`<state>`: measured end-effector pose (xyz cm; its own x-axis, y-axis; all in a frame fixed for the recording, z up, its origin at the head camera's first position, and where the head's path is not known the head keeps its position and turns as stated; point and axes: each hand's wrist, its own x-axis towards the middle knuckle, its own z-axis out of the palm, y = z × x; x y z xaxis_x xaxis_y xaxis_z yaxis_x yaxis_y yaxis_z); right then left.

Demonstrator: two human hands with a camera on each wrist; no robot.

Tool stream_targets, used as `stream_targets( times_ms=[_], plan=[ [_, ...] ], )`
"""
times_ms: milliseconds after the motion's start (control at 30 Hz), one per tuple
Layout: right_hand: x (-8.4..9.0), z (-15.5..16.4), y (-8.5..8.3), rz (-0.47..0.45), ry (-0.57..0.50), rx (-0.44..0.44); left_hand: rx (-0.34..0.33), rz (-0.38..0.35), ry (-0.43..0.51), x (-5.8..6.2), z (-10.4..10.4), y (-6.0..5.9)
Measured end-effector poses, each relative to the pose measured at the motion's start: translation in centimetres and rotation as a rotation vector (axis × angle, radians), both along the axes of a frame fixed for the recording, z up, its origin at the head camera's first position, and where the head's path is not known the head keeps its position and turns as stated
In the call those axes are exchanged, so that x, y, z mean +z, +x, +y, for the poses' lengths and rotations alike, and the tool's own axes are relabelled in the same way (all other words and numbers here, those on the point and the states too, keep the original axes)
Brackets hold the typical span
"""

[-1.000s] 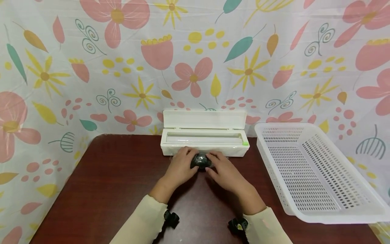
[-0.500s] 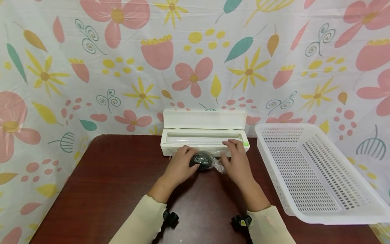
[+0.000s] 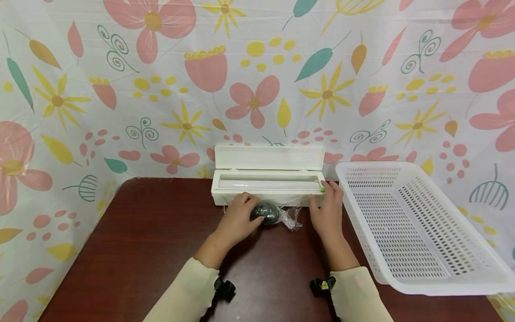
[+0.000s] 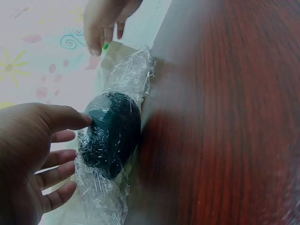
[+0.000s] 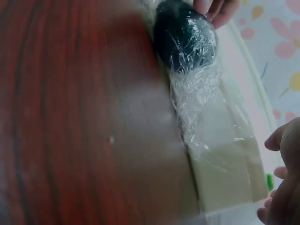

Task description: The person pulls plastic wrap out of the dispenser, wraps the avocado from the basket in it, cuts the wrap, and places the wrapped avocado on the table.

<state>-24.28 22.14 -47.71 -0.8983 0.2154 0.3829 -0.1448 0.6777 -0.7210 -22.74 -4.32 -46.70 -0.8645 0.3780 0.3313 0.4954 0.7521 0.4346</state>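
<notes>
The right hand (image 3: 327, 210) is moving away from the dark ball (image 3: 265, 212) to the green slider (image 3: 323, 188) at the dispenser box (image 3: 269, 190) end, fingers relaxed, prob. for cutting the film (image 3: 290, 218). The left hand (image 3: 237, 219) is still holding the wrapped ball w/ curled fingers on the bench (image 3: 141, 232).

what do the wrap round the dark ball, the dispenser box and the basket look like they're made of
Wrap: thin clear plastic film, going by its shiny crinkles and the dark ball showing through.
Dispenser box: smooth, glossy white plastic, probably rigid, with a hinged lid standing open.
Basket: white moulded plastic, its walls and floor perforated with rows of slots.
Table: dark reddish wood grain, perhaps veneer.
</notes>
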Motion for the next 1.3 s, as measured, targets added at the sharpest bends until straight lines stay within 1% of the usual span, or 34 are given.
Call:
stream_targets(
  times_ms=[167,267,400,567,667,733,833,1000,1067,1133,1200,1300],
  plan=[
    [-0.3,0.8,-0.4,-0.108,-0.129,0.016,-0.011,0.038,0.021,0.0,0.2,0.0],
    [-0.5,1.2,-0.5,-0.178,-0.215,0.027,-0.025,0.059,0.041,0.3,0.6,0.1],
    [-0.9,1.7,-0.6,-0.206,-0.332,0.047,-0.051,0.058,0.061,0.9,1.4,0.3],
    [-1.3,1.8,-0.7,-0.225,-0.404,0.056,-0.072,0.044,0.069,1.5,2.1,0.3],
    [-1.6,1.8,-0.9,-0.225,-0.438,0.05,-0.076,0.037,0.048,2.0,2.6,-0.1],
    [-1.8,1.7,-1.1,-0.202,-0.463,0.052,-0.081,0.034,0.028,2.4,3.2,-0.6],
    [-2.2,1.5,-1.6,-0.162,-0.508,0.048,-0.098,0.051,0.0,2.9,4.4,-1.7],
    [-2.7,1.1,-2.0,-0.111,-0.601,0.083,-0.141,0.06,-0.042,4.0,6.7,-3.3],
    [-2.6,1.0,-1.9,-0.102,-0.631,0.099,-0.154,0.051,-0.068,4.3,7.7,-3.7],
    [-1.9,0.8,-1.5,-0.099,-0.64,0.112,-0.16,0.046,-0.116,4.6,8.6,-4.0],
    [-1.3,0.7,-1.1,-0.097,-0.636,0.115,-0.169,0.054,-0.177,4.8,9.5,-4.2],
    [-0.6,0.5,-0.5,-0.092,-0.634,0.12,-0.195,0.096,-0.258,4.9,10.9,-4.4]
  ],
)
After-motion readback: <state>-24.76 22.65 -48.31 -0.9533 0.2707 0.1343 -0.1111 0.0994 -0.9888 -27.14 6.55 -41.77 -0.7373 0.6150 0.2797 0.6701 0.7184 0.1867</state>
